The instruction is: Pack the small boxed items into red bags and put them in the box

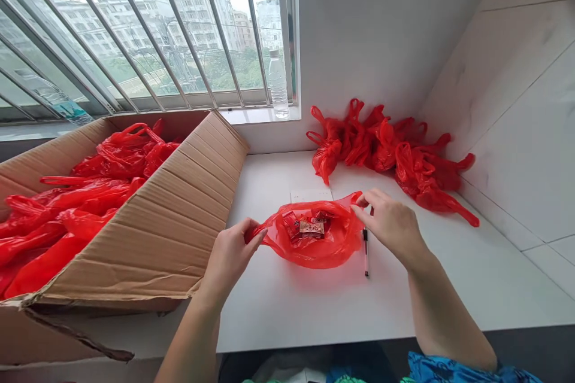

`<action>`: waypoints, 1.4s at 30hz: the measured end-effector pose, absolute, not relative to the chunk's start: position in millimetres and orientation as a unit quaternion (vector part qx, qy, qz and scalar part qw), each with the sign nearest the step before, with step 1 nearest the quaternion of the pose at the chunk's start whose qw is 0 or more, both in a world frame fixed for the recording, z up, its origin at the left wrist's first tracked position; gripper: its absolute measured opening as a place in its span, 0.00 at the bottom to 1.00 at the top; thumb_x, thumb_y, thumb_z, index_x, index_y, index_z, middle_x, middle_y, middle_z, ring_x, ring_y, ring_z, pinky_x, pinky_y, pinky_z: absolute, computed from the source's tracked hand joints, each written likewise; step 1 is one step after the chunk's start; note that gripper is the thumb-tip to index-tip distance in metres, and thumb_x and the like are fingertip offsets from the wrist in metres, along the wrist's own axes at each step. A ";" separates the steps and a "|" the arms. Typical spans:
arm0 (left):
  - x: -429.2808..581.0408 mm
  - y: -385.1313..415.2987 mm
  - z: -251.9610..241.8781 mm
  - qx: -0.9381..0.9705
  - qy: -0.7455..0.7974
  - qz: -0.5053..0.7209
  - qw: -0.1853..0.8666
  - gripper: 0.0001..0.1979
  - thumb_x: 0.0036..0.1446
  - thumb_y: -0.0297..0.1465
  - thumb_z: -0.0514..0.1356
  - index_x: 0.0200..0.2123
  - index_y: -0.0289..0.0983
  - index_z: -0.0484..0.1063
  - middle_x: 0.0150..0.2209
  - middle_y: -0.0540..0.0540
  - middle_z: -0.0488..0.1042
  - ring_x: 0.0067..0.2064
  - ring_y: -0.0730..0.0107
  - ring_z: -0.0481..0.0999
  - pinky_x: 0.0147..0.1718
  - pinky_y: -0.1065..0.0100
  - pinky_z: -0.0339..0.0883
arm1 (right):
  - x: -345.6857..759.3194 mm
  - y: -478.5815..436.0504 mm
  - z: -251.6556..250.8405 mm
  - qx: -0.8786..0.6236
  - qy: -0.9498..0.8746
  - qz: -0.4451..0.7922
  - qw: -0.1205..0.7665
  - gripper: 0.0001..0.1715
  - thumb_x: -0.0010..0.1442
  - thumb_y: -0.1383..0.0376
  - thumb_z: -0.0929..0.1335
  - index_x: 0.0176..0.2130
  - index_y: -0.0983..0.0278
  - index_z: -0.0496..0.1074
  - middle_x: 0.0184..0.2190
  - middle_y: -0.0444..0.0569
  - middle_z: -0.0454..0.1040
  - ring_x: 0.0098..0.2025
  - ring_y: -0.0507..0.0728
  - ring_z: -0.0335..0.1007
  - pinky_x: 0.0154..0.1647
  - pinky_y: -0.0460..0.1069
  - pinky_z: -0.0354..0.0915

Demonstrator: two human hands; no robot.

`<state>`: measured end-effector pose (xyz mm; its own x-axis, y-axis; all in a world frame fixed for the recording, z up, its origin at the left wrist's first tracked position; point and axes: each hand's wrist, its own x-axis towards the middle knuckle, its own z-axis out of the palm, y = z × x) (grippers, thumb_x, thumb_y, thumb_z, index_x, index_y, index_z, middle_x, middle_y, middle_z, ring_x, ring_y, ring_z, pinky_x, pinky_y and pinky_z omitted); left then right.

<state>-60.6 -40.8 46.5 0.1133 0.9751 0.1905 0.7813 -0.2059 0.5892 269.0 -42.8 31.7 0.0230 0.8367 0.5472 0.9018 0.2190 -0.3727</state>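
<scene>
The left hand (233, 257) and right hand (390, 228) each grip one handle of a single thin red plastic bag (321, 248), pinching it and stretching its long axis crosswise at the centre of the white worktop (287, 317). Inside lie small red packets (305, 228), count unclear. A slim black-and-white pen (366, 254) lies just beside it at 3 o'clock. An open brown cardboard box (148, 233) of red bags sits at 9 o'clock, and one heap of red plastic bags (386, 152) at 1 o'clock.

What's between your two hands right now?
In the head view, a red plastic bag stretches between the left hand and the right hand, with small wrapped packets inside it.
</scene>
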 end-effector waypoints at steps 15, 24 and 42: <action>14.9 12.0 129.1 0.668 0.360 0.609 0.231 0.15 0.57 0.37 0.66 0.45 0.38 0.72 0.36 0.49 0.74 0.38 0.72 0.76 0.30 0.74 0.76 | 237.0 19.4 90.2 -0.316 -0.543 0.288 0.723 0.17 0.69 0.51 0.59 0.51 0.57 0.65 0.54 0.52 0.73 0.46 0.57 0.77 0.41 0.53 0.74; 33.7 -1.5 132.0 0.830 0.282 0.455 0.156 0.12 0.67 0.34 0.57 0.52 0.40 0.72 0.38 0.46 0.78 0.40 0.70 0.77 0.43 0.67 0.71 | 201.4 -3.7 89.5 -0.308 -0.713 0.379 0.503 0.27 0.60 0.54 0.72 0.57 0.56 0.71 0.43 0.47 0.76 0.35 0.53 0.71 0.32 0.47 0.70; 23.5 20.0 66.2 0.505 0.290 0.416 0.698 0.26 0.59 0.32 0.61 0.61 0.39 0.65 0.31 0.49 0.74 0.32 0.73 0.71 0.36 0.71 0.64 | 229.1 7.3 82.9 -0.319 -0.758 0.375 0.429 0.18 0.63 0.63 0.68 0.53 0.60 0.68 0.39 0.47 0.75 0.33 0.52 0.69 0.31 0.47 0.65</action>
<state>23.5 20.0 66.2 0.4852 0.8743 0.0146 -0.2874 0.1437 0.9470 229.1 7.3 82.9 -0.4292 0.8045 0.4105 0.1619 0.5157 -0.8413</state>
